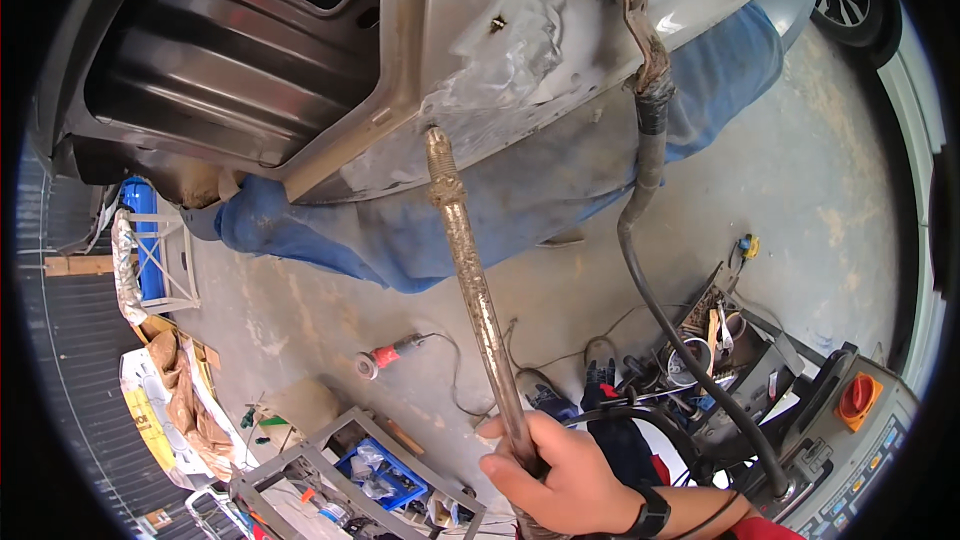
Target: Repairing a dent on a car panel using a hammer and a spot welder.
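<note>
My right hand [560, 480], with a black watch on its wrist, is closed round the lower part of a long, worn metal dent-puller rod [477, 290]. The rod slants up and away from me. Its narrow tip meets or nearly meets the lower edge of a silver car body panel [590, 0]; contact is hard to tell. Above the tip lies a bare, sanded patch [510, 40] with a small dark hole. A metal clamp [640, 25] is fixed to the panel on the right, its thick cable [650, 290] running down to a machine. My left hand is not in view.
A blue cloth [400, 240] lies along the car's underside. On the floor is a red angle grinder [390, 355] with its cord. The control machine [850, 440] and tools stand right; a cart with a blue tray [385, 470] stands lower left. My shoes [600, 370] show below.
</note>
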`<state>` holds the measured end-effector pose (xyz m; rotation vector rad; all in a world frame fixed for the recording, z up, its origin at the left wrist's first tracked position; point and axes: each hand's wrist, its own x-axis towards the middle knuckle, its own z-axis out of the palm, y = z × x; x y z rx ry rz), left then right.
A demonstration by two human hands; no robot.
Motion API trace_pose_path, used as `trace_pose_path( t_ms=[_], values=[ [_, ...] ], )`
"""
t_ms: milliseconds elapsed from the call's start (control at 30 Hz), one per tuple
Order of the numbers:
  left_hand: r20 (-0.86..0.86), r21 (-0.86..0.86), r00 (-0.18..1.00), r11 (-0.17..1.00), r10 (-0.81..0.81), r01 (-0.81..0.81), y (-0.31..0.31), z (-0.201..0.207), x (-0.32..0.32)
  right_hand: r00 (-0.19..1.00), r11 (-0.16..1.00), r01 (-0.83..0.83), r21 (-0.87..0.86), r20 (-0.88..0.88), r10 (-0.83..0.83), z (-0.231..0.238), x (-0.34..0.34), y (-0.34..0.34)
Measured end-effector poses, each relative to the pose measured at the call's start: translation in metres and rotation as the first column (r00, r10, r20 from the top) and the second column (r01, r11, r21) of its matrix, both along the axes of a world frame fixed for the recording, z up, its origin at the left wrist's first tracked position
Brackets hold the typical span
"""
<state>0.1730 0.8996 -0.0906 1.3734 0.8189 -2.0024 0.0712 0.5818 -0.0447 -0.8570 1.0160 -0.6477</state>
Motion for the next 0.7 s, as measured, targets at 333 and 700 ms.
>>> trace_pose_path(
  t_ms=[333, 700],
  values=[
    [0.027, -0.109, 0.990, 0.984, 0.142, -0.138, 0.019, 0.006, -0.012, 1.000, 0.997, -0.015, 0.079, 0.014, 0.014, -0.001, -0.005, 0.004],
    [0.016, 0.006, 0.991, 0.991, -0.137, 0.136, -0.024, 0.019, 0.003, 0.599, 0.854, -0.184, 0.486, 0.744, -0.294, -0.008, 0.013, 0.003]
  ],
)
